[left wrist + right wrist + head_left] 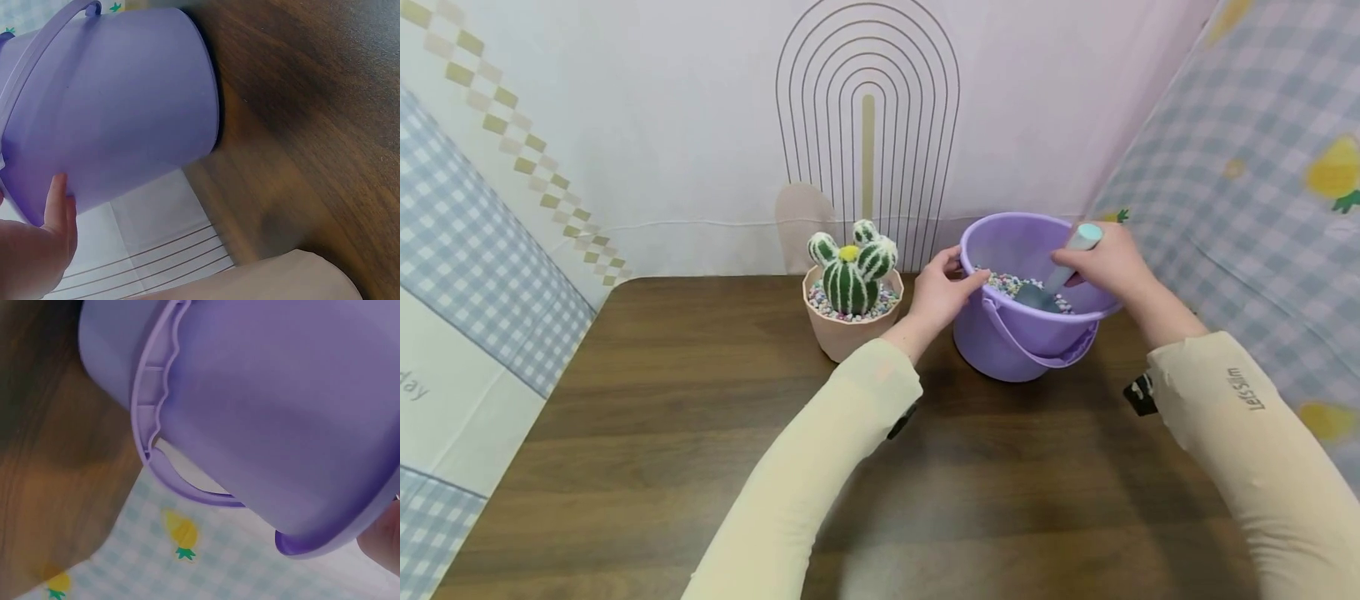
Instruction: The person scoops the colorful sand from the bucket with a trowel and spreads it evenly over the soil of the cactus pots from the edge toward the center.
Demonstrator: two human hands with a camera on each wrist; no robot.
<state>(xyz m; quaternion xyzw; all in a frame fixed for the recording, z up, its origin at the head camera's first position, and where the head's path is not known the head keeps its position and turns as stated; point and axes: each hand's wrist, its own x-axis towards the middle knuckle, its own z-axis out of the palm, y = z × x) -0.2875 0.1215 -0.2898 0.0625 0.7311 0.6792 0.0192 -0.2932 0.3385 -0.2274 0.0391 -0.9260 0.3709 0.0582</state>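
Note:
A purple bucket stands on the wooden table at the right, its handle hanging down in front. Small multicoloured pebbles lie inside it. My left hand holds the bucket's left rim, thumb over the edge and fingers against the outer wall. In my right hand is a small shovel with a pale handle, gripped inside the bucket. Its grey blade is partly sunk in the pebbles. The right wrist view shows mostly the bucket's outer wall, with only a bit of the hand at the edge.
Left of the bucket stands a beige pot with a green knitted-looking cactus and multicoloured pebbles around it. The left forearm passes close to this pot. A patterned wall covering rises behind the table, and a checked cloth hangs at the right.

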